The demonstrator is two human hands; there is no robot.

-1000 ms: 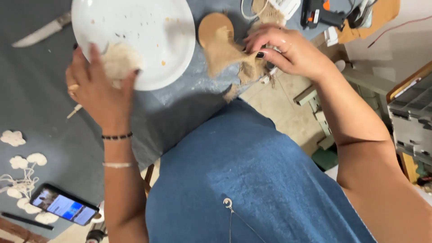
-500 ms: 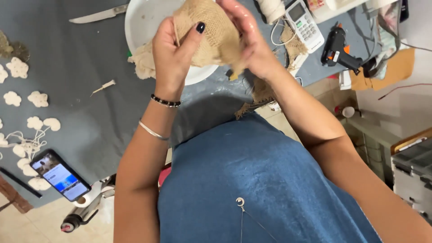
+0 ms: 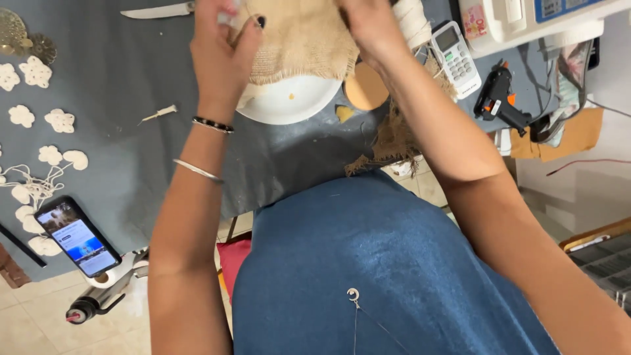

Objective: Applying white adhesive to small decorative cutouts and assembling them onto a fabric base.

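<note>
Both hands grip the burlap piece [image 3: 299,39] up over the white plate [image 3: 289,102]: our left hand [image 3: 220,56] is curled shut on its left edge, our right hand [image 3: 371,26] pinches the right edge (its fingertips run out of the head view). To do this well we judge we should keep the weave taut and level, pulling evenly so the frayed edge does not unravel. Below lies a grey cloth-covered table [image 3: 118,85] with a knife [image 3: 158,11], crocheted flowers [image 3: 60,121], a phone [image 3: 77,235], a remote [image 3: 453,56] and a glue gun [image 3: 499,98]; pale floor tiles [image 3: 39,315] show beneath.

Tan burlap piece [image 3: 299,39], seemingly held aloft.
</note>
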